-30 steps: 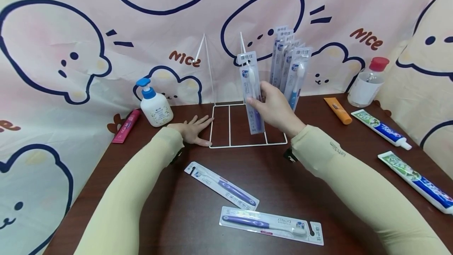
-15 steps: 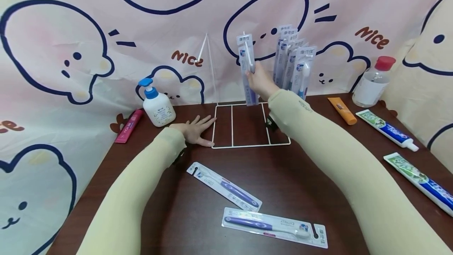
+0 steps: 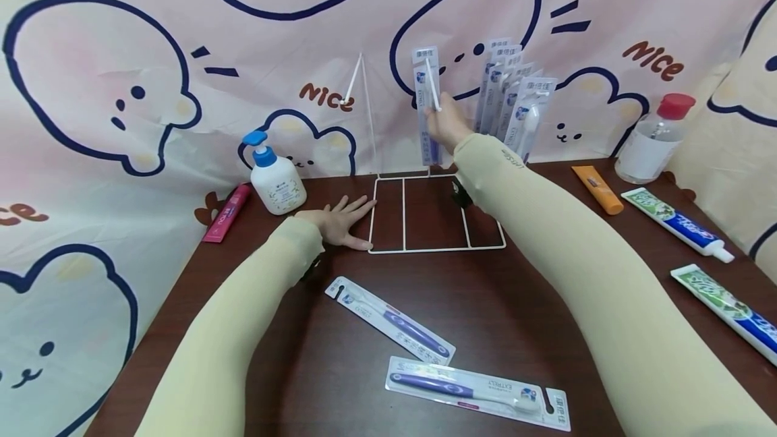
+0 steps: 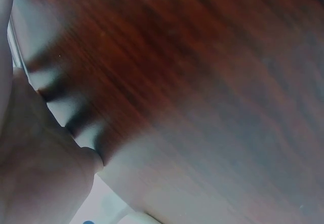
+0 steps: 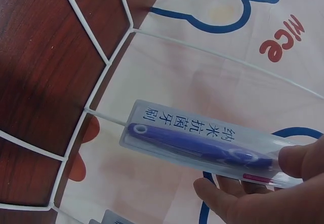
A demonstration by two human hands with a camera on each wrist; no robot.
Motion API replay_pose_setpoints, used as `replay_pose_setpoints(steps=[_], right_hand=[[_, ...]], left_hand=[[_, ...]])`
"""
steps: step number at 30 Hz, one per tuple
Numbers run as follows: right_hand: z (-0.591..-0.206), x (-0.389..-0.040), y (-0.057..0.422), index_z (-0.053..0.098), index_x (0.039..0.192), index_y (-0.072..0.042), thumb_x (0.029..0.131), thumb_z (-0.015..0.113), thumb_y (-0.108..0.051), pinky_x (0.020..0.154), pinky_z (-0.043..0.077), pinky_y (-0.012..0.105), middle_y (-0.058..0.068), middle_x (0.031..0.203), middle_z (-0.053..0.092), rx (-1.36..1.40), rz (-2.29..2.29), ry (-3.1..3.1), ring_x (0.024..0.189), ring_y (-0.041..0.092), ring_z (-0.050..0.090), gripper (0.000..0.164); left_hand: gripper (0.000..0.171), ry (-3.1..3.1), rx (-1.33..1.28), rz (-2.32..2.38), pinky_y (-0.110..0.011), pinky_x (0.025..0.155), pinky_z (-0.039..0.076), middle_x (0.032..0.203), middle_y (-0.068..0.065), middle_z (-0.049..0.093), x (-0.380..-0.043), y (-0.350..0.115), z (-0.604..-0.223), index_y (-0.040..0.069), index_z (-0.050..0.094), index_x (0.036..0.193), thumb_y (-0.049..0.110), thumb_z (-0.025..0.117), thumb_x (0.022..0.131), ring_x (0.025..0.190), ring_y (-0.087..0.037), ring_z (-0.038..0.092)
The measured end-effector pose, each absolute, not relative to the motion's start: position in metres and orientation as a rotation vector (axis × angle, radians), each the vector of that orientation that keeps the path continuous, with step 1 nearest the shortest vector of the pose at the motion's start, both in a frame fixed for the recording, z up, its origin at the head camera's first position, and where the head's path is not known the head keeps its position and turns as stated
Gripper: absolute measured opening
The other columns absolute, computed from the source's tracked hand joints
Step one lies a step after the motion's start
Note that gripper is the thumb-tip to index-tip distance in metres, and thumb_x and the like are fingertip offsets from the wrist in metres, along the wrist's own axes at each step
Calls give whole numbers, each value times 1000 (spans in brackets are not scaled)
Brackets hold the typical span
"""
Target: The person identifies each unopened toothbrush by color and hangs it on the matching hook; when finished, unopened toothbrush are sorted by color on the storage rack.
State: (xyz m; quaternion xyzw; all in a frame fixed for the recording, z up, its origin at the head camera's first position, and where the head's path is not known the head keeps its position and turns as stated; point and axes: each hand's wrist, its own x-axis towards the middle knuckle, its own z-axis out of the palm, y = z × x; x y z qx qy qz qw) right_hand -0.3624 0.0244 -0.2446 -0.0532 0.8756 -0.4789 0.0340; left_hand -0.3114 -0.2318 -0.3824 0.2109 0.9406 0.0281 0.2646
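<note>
My right hand grips a packaged toothbrush upright at the middle prong of a white wire rack. The prong shows in front of the upper part of the pack; whether it passes through the hole is unclear. In the right wrist view, thumb and fingers pinch the pack around its purple-handled toothbrush. My left hand lies with fingers spread on the table, touching the left edge of the rack's base. Several packaged toothbrushes hang at the rack's right side.
Two packaged toothbrushes, one slanted and one nearer, lie in front of the rack. A pump bottle and pink tube stand left. At right are an orange tube, two toothpaste tubes and a red-capped bottle.
My right hand has carried the packaged toothbrush back and up to the middle prong, which now shows in front of the pack. The left hand stays by the rack's base.
</note>
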Motion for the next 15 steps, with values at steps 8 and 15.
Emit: replay_pose_setpoints(steps=[8,15], right_hand=[[-249,-363,29,27,137,-5,99,38,-28,96,39,42,14,133,43,-166,-1478,2735,120,27,46,46],[-253,-364,32,34,135,-6,96,47,-30,97,37,39,11,132,46,-91,-1507,2723,118,23,46,48]], left_hand=[[105,2549,577,60,-60,103,2,151,4,-18,-311,-232,-383,35,-13,145,78,47,70,136,-33,-15],[106,2550,582,68,-61,103,2,152,3,-17,-310,-232,-381,33,-12,146,78,48,70,136,-34,-15]])
